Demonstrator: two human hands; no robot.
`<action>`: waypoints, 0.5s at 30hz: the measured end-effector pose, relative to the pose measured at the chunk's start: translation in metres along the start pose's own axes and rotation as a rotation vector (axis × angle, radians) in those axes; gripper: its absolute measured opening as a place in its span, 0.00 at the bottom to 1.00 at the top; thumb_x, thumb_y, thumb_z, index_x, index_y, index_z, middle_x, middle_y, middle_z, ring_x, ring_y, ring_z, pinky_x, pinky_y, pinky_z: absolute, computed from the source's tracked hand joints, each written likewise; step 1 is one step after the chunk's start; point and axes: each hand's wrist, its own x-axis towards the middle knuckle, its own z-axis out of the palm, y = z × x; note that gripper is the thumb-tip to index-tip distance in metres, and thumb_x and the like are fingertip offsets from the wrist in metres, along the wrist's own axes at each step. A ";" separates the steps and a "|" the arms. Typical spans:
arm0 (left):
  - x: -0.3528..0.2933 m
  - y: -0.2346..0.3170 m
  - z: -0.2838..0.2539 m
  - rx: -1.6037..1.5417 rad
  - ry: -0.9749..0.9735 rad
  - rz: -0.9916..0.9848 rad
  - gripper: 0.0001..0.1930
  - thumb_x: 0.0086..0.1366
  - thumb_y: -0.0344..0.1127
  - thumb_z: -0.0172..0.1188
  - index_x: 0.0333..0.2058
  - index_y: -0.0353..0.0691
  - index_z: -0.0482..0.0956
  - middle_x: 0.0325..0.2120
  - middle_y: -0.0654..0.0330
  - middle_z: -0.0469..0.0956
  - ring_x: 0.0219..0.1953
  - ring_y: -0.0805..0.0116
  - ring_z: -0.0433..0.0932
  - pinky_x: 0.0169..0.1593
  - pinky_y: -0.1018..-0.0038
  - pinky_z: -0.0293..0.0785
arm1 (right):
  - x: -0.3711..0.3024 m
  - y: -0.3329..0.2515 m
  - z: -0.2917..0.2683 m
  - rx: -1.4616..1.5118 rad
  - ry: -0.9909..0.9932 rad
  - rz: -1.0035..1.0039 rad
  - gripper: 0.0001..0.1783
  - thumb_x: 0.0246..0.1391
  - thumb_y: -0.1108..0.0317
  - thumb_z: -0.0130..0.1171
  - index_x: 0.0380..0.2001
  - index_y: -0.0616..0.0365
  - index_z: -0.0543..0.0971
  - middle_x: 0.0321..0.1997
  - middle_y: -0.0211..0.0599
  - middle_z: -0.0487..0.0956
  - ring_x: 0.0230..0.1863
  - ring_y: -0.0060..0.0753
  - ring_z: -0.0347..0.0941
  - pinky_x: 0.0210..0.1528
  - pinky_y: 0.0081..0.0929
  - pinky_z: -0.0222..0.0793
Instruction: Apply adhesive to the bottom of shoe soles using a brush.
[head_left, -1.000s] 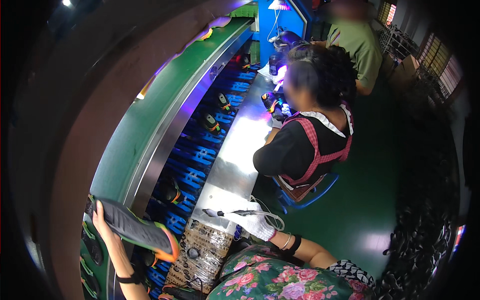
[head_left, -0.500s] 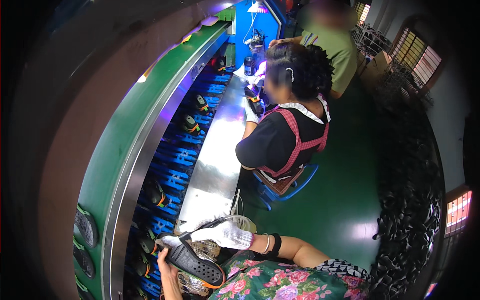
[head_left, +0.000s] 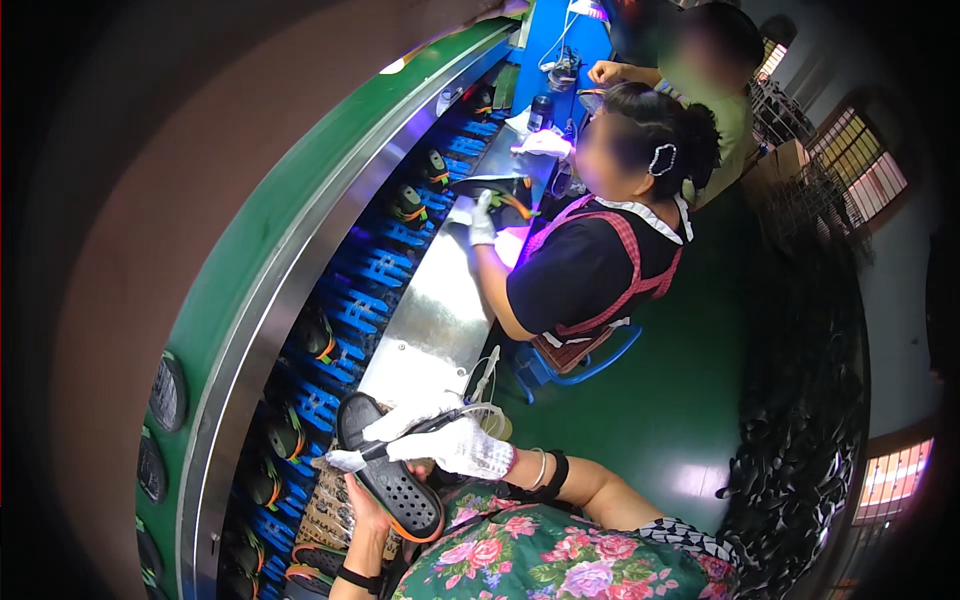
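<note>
A black clog (head_left: 405,495) with rows of holes in its upper and an orange sole edge is held over my lap. My bare left hand (head_left: 368,508) grips it from below and the left side, fingers partly hidden under it. Above the clog, my right hand (head_left: 470,448) in a white knit glove is closed round a dark-handled brush (head_left: 435,421) with a clear tube. The brush's pale, flat tip (head_left: 346,460) lies at the clog's left side near my left hand; whether it touches is unclear.
A steel ledge (head_left: 425,320) runs beside a rack of blue holders (head_left: 350,320) carrying clogs. Beyond is a green belt (head_left: 230,270) with dark soles. A co-worker (head_left: 590,250) sits ahead, holding a shoe (head_left: 500,195). Black pieces (head_left: 800,450) are heaped at right.
The clog has turned more upright, its strap end swinging up and away. My left hand has shifted right, and the brush tip sits lower along the side. The co-worker's shoe moved toward the rack.
</note>
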 end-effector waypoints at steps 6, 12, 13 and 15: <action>-0.002 -0.003 0.038 -0.199 -0.007 0.074 0.51 0.64 0.80 0.26 0.52 0.33 0.73 0.36 0.42 0.80 0.38 0.43 0.80 0.46 0.50 0.78 | 0.001 0.023 -0.007 -0.038 0.033 -0.345 0.15 0.51 0.78 0.69 0.44 0.66 0.86 0.45 0.46 0.86 0.37 0.27 0.82 0.40 0.26 0.81; -0.011 -0.010 0.043 -0.160 -0.032 0.085 0.54 0.62 0.83 0.27 0.59 0.34 0.70 0.40 0.43 0.80 0.39 0.44 0.79 0.47 0.51 0.77 | -0.006 0.012 -0.005 -0.112 0.053 -0.352 0.12 0.50 0.80 0.68 0.41 0.66 0.86 0.46 0.47 0.86 0.46 0.35 0.82 0.51 0.34 0.79; -0.015 -0.009 0.042 -0.207 -0.022 0.093 0.53 0.62 0.82 0.32 0.58 0.32 0.71 0.43 0.42 0.81 0.42 0.43 0.80 0.50 0.51 0.78 | -0.007 0.011 -0.002 -0.137 0.056 -0.370 0.12 0.50 0.79 0.68 0.40 0.66 0.86 0.46 0.47 0.86 0.46 0.35 0.82 0.51 0.34 0.78; -0.017 -0.007 0.050 -0.216 -0.039 0.084 0.52 0.62 0.81 0.38 0.57 0.30 0.72 0.46 0.41 0.81 0.44 0.42 0.81 0.53 0.50 0.77 | -0.012 0.001 0.001 -0.172 0.097 -0.358 0.12 0.50 0.80 0.68 0.40 0.66 0.86 0.46 0.46 0.86 0.47 0.36 0.82 0.52 0.34 0.78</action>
